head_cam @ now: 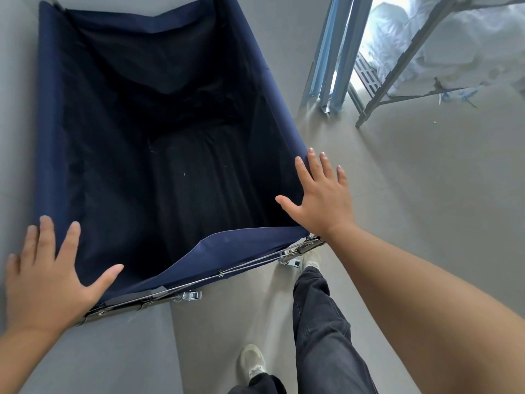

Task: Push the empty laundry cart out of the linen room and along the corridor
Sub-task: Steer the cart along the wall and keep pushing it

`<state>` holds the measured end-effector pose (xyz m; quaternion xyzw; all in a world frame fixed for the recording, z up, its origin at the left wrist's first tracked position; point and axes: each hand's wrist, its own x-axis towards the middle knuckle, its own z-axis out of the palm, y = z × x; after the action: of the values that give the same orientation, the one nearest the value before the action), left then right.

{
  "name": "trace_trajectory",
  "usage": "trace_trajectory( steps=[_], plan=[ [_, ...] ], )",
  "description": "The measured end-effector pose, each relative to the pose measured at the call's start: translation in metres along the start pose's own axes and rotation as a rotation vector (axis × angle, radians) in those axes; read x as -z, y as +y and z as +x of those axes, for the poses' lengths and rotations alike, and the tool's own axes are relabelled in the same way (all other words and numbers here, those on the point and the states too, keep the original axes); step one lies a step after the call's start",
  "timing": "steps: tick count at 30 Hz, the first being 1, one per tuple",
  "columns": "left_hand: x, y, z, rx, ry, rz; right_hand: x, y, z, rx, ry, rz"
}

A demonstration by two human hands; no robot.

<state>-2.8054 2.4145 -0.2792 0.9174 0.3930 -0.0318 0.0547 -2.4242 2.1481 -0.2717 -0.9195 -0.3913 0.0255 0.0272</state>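
Cart [159,143] right before me, empty, near doorway [335,52]. My left hand [48,277] and right hand [321,194] flat, fingers spread, gripping nothing. I judge cart light, fabric soft; push on metal frame [176,291] corners.

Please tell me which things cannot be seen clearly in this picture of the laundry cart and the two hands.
- Cart wheels, head view: mostly hidden under the blue cloth; only metal fittings show at the near corners.
- Cart's far end: cut off by the top edge.
- Left hand and right hand: palms face down with fingers spread, so contact with the cart rim is hidden.
- White bundles behind the metal rack: overexposed, contents unclear.
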Motion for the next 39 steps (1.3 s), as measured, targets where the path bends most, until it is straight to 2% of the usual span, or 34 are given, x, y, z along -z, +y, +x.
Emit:
trace_trajectory(
  steps=[16, 29, 39],
  plan=[
    [-0.003, 0.006, -0.003, 0.079, 0.13, -0.062, -0.002, 0.0, 0.0, 0.025, 0.025, -0.037],
    [-0.012, -0.001, 0.0, 0.162, 0.092, 0.102, -0.005, 0.004, 0.004, 0.037, -0.012, -0.061],
    [-0.015, 0.0, 0.0, 0.178, 0.173, 0.145, -0.007, 0.004, 0.004, 0.086, 0.002, -0.098]
  ],
)
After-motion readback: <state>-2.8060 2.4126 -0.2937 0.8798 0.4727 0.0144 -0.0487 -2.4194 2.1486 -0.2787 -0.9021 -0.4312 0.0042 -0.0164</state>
